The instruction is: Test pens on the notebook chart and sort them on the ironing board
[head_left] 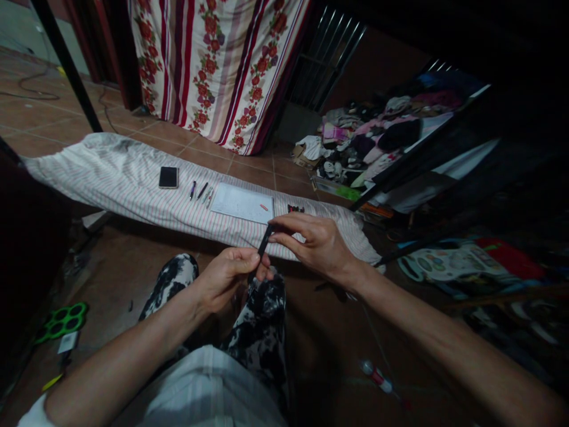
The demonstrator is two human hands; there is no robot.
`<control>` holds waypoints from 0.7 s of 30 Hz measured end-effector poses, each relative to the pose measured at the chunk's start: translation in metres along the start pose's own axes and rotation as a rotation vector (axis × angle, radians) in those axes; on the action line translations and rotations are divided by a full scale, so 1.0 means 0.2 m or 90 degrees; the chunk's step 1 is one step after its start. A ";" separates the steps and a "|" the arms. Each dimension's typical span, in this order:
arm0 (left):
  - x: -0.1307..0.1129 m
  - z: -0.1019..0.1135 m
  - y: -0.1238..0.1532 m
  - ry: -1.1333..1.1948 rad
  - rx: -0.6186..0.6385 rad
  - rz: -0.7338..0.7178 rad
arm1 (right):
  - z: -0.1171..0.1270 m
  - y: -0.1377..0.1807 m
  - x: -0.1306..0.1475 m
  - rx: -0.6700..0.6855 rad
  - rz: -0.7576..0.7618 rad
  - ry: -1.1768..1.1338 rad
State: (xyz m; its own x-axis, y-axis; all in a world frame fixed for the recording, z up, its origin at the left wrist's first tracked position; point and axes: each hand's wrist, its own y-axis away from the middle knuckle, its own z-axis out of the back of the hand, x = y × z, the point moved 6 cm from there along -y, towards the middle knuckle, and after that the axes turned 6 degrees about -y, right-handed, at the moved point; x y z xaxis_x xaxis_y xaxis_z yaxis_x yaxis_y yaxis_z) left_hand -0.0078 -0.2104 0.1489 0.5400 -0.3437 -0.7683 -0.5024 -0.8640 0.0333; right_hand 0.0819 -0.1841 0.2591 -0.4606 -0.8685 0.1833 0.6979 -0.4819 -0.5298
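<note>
A slim black stick (265, 242) slants between my two hands over my knees; its exact kind is too dark to tell. My left hand (237, 270) pinches its lower part between thumb and fingers. At the upper end, the thumb and fingertips of my right hand (313, 240) close on it. Just beyond lies a spiral notebook (240, 201) with a small red item (264, 207) on its page. Left of the notebook are several pens (202, 191) and a dark-screened phone (169, 177). Small dark red-and-black pieces (296, 209) sit by the notebook's right edge, partly behind my right hand.
A striped cloth (128, 178) covers the low bench before me. A floral curtain (213, 71) hangs behind it. Piled clothes (373, 133) fill the right back. A green ringed object (66, 320) lies on the floor at left, a small bottle (376, 377) at lower right.
</note>
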 end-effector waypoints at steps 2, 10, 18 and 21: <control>0.02 0.01 0.00 0.006 -0.015 0.002 | -0.01 0.01 0.00 0.009 -0.023 -0.004; 0.03 0.04 -0.02 -0.030 -0.005 0.013 | -0.03 0.03 -0.06 0.034 -0.058 -0.020; 0.05 0.05 -0.02 -0.080 -0.051 0.006 | -0.06 0.05 -0.10 0.051 -0.171 -0.040; 0.04 0.07 -0.03 -0.141 -0.083 -0.012 | -0.08 0.06 -0.11 0.053 -0.252 -0.076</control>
State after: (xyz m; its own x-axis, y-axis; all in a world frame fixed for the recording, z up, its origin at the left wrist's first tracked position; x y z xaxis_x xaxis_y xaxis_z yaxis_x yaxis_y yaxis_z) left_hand -0.0095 -0.2035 0.1336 0.3801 -0.2510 -0.8902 -0.3950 -0.9143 0.0891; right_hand 0.0925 -0.1696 0.2360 -0.6390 -0.6194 0.4560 0.5244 -0.7846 -0.3309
